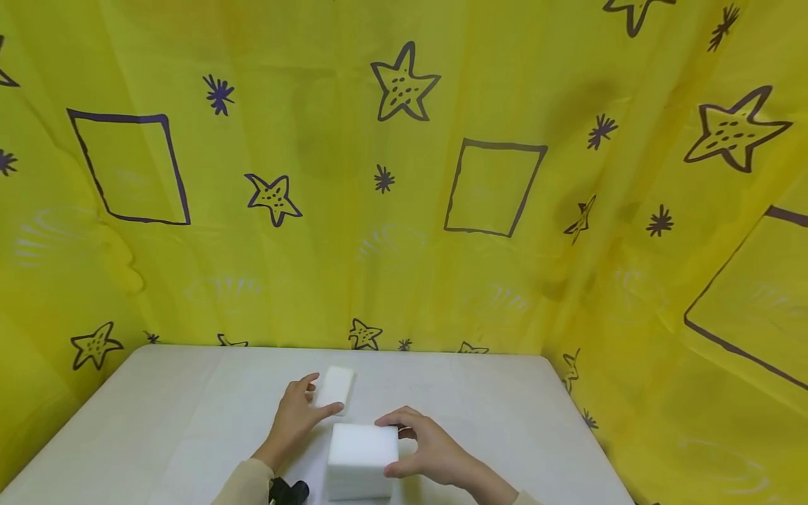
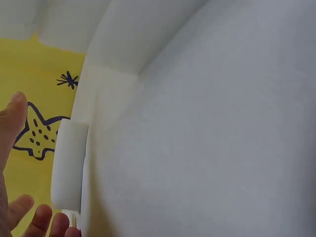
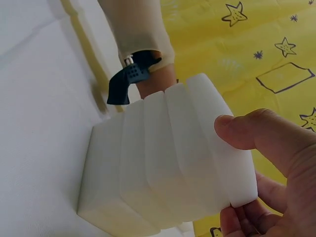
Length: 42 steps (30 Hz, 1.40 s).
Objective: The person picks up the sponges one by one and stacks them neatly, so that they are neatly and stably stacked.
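A stack of several white sponge blocks [image 1: 360, 484] stands near the front of the table. My right hand [image 1: 435, 449] grips the top sponge [image 3: 217, 133] of this stack, thumb on one side and fingers on the opposite side. Farther back, a single white sponge [image 1: 337, 387] lies by itself. Around this sponge my left hand [image 1: 297, 414] is spread, thumb and fingers apart. In the left wrist view the lone sponge [image 2: 70, 165] shows beyond the fingertips, with a gap between, so the hand holds nothing.
A white-covered table [image 1: 158, 421] lies under everything. Behind it hangs a yellow curtain [image 1: 315, 280] with drawn stars and squares, which also runs along the right side. A black wrist device [image 1: 289, 491] sits at the left sleeve, close to the stack.
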Motion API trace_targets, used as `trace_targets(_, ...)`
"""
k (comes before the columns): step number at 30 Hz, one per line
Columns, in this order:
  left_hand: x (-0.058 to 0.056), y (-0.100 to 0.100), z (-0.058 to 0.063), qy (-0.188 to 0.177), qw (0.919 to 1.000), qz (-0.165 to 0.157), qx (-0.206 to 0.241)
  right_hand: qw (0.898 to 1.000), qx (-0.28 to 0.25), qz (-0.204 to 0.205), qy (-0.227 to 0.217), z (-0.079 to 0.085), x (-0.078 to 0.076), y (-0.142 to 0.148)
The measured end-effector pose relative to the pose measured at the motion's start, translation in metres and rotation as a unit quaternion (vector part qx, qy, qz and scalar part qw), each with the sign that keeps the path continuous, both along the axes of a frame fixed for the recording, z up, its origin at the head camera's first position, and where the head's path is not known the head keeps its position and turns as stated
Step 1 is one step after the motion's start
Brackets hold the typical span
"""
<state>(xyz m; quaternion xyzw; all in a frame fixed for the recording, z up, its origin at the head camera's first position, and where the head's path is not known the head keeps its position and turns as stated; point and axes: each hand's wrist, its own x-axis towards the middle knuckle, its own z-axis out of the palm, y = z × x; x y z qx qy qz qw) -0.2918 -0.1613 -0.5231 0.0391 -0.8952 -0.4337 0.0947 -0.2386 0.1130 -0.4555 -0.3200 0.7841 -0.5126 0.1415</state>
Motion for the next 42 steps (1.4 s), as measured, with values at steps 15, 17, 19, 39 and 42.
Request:
trace_targets(15,-0.012,0.010,-0.011,-0.017,0.9984,0.004,-0.054,1.000,-0.008,-0.007,0.002,-0.003,0.001,-0.002)
trace_targets(17,-0.012,0.009,-0.011,-0.020,0.9984,0.005,-0.054,1.000,-0.006,-0.009,-0.001,-0.003,0.002,-0.002)
trace_targets(19,-0.013,0.009,-0.011,-0.027,0.9982,0.005,-0.053,1.000,-0.005,-0.010,-0.001,-0.002,0.002,-0.002)
trace_targets(39,-0.015,0.010,-0.010,-0.001,0.9987,-0.010,-0.049,1.000,-0.007,-0.010,0.000,-0.001,0.003,-0.002)
trace_targets(42,-0.015,0.010,-0.010,0.001,0.9986,-0.011,-0.051,1.000,-0.006,-0.010,0.003,-0.001,0.003,-0.002)
